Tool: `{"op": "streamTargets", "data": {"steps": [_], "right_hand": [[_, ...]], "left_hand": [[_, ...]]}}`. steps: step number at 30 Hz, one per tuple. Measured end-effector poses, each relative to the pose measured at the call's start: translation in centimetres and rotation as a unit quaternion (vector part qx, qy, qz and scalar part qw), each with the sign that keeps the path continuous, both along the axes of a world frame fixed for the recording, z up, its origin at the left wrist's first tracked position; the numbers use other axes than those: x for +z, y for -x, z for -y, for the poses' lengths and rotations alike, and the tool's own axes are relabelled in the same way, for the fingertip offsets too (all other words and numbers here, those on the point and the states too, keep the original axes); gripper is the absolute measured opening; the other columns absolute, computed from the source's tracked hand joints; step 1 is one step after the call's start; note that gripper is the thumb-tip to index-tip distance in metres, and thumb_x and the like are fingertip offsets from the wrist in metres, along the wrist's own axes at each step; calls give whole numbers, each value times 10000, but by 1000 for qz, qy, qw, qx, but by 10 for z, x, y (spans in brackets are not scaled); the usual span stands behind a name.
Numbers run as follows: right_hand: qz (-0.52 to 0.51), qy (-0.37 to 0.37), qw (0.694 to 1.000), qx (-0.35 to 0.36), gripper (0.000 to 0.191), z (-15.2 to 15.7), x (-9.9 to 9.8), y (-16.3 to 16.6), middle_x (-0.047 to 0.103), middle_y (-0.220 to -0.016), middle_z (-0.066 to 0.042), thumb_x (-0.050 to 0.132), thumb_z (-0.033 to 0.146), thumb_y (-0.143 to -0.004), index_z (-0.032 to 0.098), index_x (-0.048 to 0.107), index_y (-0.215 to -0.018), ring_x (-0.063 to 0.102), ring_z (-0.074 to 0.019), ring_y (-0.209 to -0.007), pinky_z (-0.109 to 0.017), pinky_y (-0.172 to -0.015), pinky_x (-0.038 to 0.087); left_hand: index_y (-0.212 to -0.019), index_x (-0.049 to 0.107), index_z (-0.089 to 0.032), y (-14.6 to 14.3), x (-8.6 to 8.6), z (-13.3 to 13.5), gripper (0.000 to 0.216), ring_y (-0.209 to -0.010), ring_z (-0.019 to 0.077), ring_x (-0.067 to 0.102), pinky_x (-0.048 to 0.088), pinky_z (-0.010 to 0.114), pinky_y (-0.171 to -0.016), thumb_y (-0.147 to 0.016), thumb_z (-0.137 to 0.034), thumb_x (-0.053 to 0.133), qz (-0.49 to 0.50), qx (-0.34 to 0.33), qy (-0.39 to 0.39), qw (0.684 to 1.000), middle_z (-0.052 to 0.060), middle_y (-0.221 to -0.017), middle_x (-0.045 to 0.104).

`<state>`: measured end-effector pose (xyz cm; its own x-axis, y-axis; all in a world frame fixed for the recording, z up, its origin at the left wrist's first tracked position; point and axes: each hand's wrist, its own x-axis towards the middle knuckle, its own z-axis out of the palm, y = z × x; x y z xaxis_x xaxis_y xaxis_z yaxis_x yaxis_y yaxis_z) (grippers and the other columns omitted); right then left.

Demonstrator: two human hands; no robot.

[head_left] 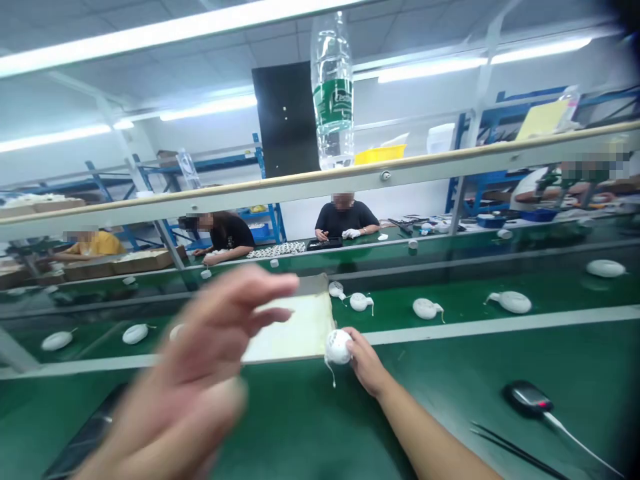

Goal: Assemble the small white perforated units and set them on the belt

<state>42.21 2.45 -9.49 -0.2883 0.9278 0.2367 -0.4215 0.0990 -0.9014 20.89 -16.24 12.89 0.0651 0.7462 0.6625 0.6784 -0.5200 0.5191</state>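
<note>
The white round corded device (339,347) sat held in the right hand (366,362) over the green conveyor belt (305,427), the left hand (195,360) spread open and empty (a blurred one), with a seated co-worker (345,220) across the workshop.

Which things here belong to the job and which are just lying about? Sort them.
Job:
right hand
white round corded unit it grips
left hand
similar units on the green belt

Lying about:
tweezers
black corded device
hanging plastic bottle
</note>
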Motion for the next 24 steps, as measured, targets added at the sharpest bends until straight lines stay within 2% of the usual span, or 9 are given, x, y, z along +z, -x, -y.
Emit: {"op": "streamTargets", "data": {"steps": [3,5,7,9,12,15,18,20,24], "right_hand": [[41,-38,997,45,342,10,7,2,646,-941,-47,621,501,-859,197,662,-1011,580,-202,-842,-319,-766,465],[62,-56,994,71,378,18,13,4,661,-961,-64,616,526,-858,185,680,-1009,588,-219,-882,-343,-815,468],[72,-56,992,90,424,24,18,6,681,-1008,-82,601,555,-861,180,692,-1037,603,-238,-935,-372,-865,473],[77,-44,992,92,451,29,22,9,694,-1071,-97,599,569,-861,178,701,-1062,610,-255,-1013,-395,-924,469],[71,-1,995,76,451,35,24,16,712,-1020,-94,616,579,-853,171,715,-1016,629,-247,-975,-388,-892,494],[59,56,995,65,447,40,22,23,690,-821,-59,623,594,-848,164,700,-947,617,-198,-732,-330,-671,516],[61,102,991,62,490,43,21,25,637,-715,-30,550,641,-881,168,664,-945,560,-166,-586,-287,-518,458],[70,95,993,13,511,43,20,24,631,-737,-27,481,671,-907,184,631,-936,567,-164,-605,-282,-527,460],[34,23,994,-97,458,41,19,25,664,-1047,-58,432,650,-945,228,582,-1040,640,-190,-900,-313,-748,529]], "left_hand": [[-1312,633,-294,-27,-52,-74,415,-1345,315,501,388,539,-1155,-965,-470,489,-12,-116,97,988,62,-1434,569],[-1341,616,-225,-39,-100,-108,459,-1358,308,487,359,533,-1169,-963,-459,499,5,-125,144,982,109,-1434,566],[-1312,632,-200,-46,-139,-123,446,-1289,290,550,396,503,-1137,-969,-450,494,37,-143,166,975,130,-1366,615],[-1177,696,-188,-48,-161,-124,379,-1185,273,613,443,457,-1082,-964,-443,514,79,-153,167,971,129,-1245,680],[-955,716,-159,-48,-168,-118,341,-1038,253,659,488,398,-986,-957,-448,537,165,-146,167,961,122,-1065,723],[-1052,692,-143,-50,-170,-114,413,-961,243,673,518,364,-881,-964,-499,504,252,-152,188,937,128,-1073,720],[-1094,704,-138,-53,-174,-114,428,-1001,248,668,504,357,-907,-961,-499,517,277,-151,193,929,133,-1116,714],[-1012,736,-132,-55,-176,-113,411,-997,246,671,495,354,-920,-967,-478,518,296,-137,188,926,130,-1080,725],[-1016,752,-128,-64,-176,-112,452,-1015,263,681,515,360,-889,-985,-482,474,364,-150,209,895,138,-1100,730]]}}
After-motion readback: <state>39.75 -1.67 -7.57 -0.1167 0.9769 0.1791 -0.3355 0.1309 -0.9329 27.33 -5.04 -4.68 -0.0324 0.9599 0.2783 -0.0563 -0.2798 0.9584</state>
